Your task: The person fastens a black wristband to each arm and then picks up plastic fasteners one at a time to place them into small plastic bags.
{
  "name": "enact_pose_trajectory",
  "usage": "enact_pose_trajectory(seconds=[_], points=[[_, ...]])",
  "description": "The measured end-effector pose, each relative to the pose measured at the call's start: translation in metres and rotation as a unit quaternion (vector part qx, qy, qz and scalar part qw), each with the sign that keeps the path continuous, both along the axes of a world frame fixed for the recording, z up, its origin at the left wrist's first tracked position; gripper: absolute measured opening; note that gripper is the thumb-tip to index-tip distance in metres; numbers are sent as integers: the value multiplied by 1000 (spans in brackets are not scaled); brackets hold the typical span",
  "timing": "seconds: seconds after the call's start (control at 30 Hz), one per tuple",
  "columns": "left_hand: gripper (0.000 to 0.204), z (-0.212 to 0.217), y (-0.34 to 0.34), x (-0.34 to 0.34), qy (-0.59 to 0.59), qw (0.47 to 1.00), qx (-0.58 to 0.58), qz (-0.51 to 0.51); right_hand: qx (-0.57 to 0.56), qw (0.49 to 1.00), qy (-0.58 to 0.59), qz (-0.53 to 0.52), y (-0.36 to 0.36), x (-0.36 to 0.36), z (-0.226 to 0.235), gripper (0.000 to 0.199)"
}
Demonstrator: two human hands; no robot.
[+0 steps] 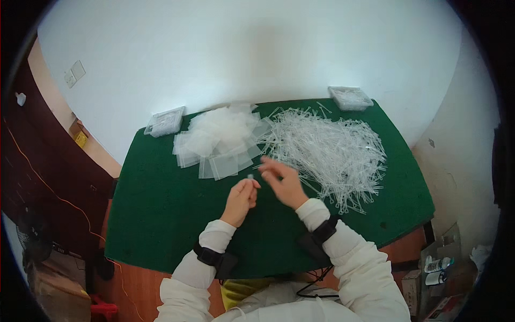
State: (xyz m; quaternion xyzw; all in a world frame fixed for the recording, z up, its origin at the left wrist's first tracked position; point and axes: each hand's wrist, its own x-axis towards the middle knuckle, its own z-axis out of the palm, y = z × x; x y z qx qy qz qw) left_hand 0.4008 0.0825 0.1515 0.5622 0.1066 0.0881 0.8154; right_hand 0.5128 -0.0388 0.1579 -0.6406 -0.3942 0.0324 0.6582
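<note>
My left hand (240,200) is closed in a pinch over the green tabletop (155,220). A small pale, see-through tip (250,176) pokes out above its thumb and fingers; the rest of it is hidden. Just to the right, my right hand (283,183) has its fingers stretched out and slightly apart, with nothing visible in them. Its fingertips are by the near left edge of a large heap of thin clear plastic sticks with looped ends (335,155). Beyond my left hand lies a spread pile of translucent flat plastic bags (222,137).
Clear boxes holding similar pieces stand at the table's far edge, one at the left (165,122) and one at the right (351,99). A white wall (257,59) rises right behind the table. An orange cord (53,190) runs down the left side.
</note>
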Motion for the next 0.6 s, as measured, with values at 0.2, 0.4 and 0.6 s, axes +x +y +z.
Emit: enact_pose_trajectory(seconds=[0.2,0.4,0.6], points=[[24,0,21,3,-30,975,-131,174,-229,910,-256,-232,-22,40,-11,8],[22,1,18,4,-34,972,-144,180,-322,859,-313,-246,-22,32,-16,9],[21,-2,15,3,-29,984,-104,140,-347,848,-328,-231,-21,27,-15,10]])
